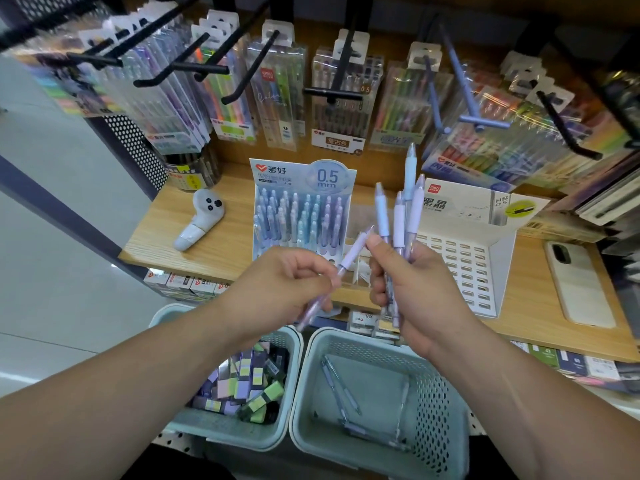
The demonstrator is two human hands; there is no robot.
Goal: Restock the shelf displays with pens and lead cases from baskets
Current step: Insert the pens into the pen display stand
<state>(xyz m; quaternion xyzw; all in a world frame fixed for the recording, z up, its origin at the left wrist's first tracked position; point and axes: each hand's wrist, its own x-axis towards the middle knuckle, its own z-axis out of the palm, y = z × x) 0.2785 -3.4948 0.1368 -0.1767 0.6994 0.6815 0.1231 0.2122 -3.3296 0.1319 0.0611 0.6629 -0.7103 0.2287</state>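
Head view: the left hand [287, 285] is pinching one lilac pen [350, 260], fingers clamped on it. The right hand [414, 294] is gripping a fan of pens [398, 216], hovering between the pen display [301, 216] and the baskets [298, 410].

The left hand [287, 282] pinched one lilac plastic pen [350, 259], its tip slanting toward one o'clock. Just at its three o'clock, the right hand [412, 292] gripped a fanned bunch of four pale blue and lilac pens [398, 216] pointing to twelve. At twelve o'clock from the hands, a blue-and-white cardboard pen display box [301, 209], largely filled, stood on the light wooden shelf [221, 237]. At its three o'clock stood a white slotted cardboard lead-case display [467, 268]. Below at seven o'clock, a pale green plastic basket [221, 436] held lead cases [242, 386]. At five o'clock, a matching perforated basket [440, 403] held a few loose pens [341, 389].
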